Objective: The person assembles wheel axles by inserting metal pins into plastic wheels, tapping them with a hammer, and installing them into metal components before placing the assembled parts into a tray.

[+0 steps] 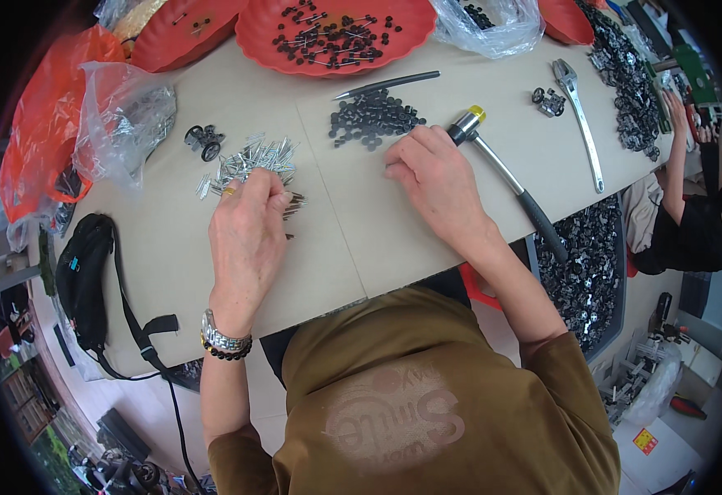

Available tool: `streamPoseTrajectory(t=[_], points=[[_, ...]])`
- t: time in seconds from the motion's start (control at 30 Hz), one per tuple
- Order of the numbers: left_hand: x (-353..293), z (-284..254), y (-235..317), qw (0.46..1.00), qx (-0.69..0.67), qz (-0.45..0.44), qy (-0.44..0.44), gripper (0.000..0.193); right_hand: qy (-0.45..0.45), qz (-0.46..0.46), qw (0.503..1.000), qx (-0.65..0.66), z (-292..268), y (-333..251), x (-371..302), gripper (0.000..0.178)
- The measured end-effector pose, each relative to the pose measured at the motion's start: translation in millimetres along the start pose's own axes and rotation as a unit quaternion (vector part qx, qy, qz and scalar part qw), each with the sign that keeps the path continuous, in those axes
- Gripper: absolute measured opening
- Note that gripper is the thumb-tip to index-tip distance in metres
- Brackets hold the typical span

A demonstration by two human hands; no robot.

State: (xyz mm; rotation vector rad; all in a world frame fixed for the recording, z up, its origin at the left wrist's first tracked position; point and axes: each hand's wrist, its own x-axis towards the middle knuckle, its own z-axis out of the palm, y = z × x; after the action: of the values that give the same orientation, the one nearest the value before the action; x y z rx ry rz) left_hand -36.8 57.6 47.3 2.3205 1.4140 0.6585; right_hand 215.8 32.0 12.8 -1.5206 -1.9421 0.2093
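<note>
My left hand (250,227) is closed at the near edge of a heap of silvery metal pins (266,155). Its fingertips are pressed together, and whatever they pinch is hidden. Darker pins lie beside its thumb. My right hand (437,183) is curled, its fingertips drawn together just below a pile of small black discs (369,115); I cannot make out anything in them. Right beside its knuckles lies the head of a hammer (501,161) with a yellow-tipped face and a black grip. A pointed black rod (387,84) rests behind the discs.
Red scalloped trays (328,69) at the back hold black-headed pins. A small black wheel assembly (204,142) sits left of the pins; an adjustable wrench (577,120) lies to the right. A black pouch (84,268) is at left. A bin (618,289) of black parts stands below the right edge.
</note>
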Motion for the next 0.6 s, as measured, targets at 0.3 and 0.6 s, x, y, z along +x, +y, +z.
streamPoseTrajectory(t=[0.3,0.6], points=[[-11,10,-1,0.901,-0.376,-0.199,0.081,0.006,-0.053,0.012,0.998,-0.012,-3,-22,-13,0.011],[-13,29,24,0.694,-0.667,-0.270,0.002,0.008,-0.029,0.065,0.996,0.060,3,-23,-13,0.004]])
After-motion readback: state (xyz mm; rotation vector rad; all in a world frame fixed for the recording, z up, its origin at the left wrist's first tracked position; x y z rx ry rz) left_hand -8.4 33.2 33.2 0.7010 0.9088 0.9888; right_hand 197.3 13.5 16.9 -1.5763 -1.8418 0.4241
